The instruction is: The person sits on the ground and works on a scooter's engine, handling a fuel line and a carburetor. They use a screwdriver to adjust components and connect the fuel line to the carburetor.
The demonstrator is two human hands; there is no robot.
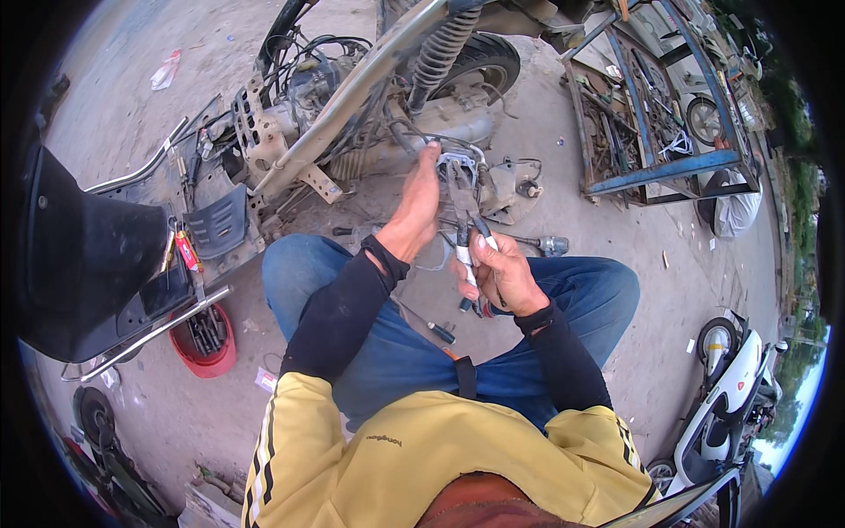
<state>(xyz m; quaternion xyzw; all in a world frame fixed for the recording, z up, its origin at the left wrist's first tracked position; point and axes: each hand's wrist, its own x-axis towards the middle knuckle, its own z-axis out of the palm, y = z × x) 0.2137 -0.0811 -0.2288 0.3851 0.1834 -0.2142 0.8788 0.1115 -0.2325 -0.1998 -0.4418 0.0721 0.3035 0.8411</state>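
My right hand (506,277) is closed around the white-taped handles of large pliers (463,208). Their jaws point away from me, against a small silver-rimmed metal part (481,162) beside the engine of a partly stripped scooter (352,114). At the left of that part, my left hand (416,209) reaches up with its fingers bent in near a dark hose. What those fingers grip is hidden. A dirty metal casing (510,198) lies on the ground just right of the pliers. Between my knees there is a dark-handled screwdriver (442,333).
A grey power tool (553,246) lies beyond my right knee. The scooter's shock spring (437,57) and rear wheel (493,66) are ahead. Left are a red bowl (216,365) of tools and a black panel (88,238). A blue metal rack (664,169) stands far right, a white scooter (726,392) near right.
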